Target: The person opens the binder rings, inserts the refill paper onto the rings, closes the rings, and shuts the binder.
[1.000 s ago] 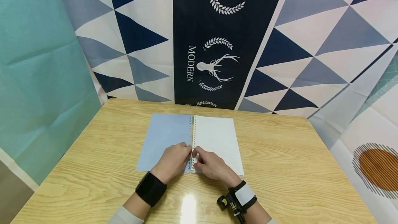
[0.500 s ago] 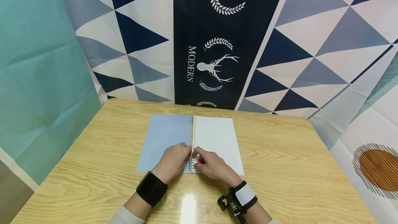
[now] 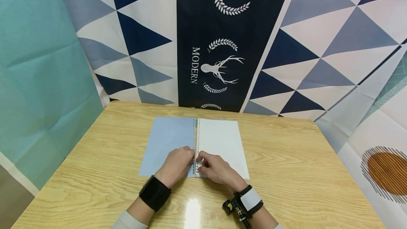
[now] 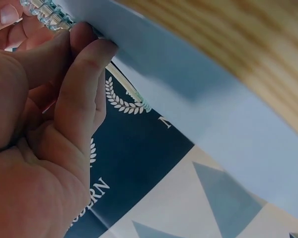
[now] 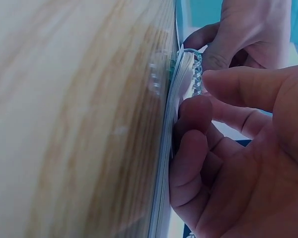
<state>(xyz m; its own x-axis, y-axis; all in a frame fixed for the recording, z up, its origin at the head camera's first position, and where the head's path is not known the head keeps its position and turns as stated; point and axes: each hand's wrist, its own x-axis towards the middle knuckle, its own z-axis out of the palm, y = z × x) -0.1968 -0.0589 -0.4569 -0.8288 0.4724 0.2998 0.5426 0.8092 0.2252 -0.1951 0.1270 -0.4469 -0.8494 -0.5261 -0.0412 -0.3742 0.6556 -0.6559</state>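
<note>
A ring-bound notebook lies open on the table, with its pale blue cover [image 3: 166, 135] to the left and lined white pages [image 3: 222, 137] to the right. Clear rings [image 5: 197, 82] run along its spine. My left hand [image 3: 178, 160] bends over the cover's inner edge, thumb and fingertips pinching the ring binding. Across the spine, my right hand [image 3: 217, 169] has curled fingers resting on the page edge, and its thumb [image 5: 228, 84] and forefinger grip at the rings near the lower end. In the left wrist view the cover hides part of the spine.
The wooden table [image 3: 286, 172] extends around the notebook on every side. A patterned cloth [image 3: 219, 45] hangs behind its far edge, and a teal cloth [image 3: 47, 80] hangs at the left. Both wrists wear black straps; a small camera device [image 3: 236, 207] sits at the right one.
Almost nothing differs. Both hands stay at the rings, with only slight finger shifts, and the notebook keeps its place.
</note>
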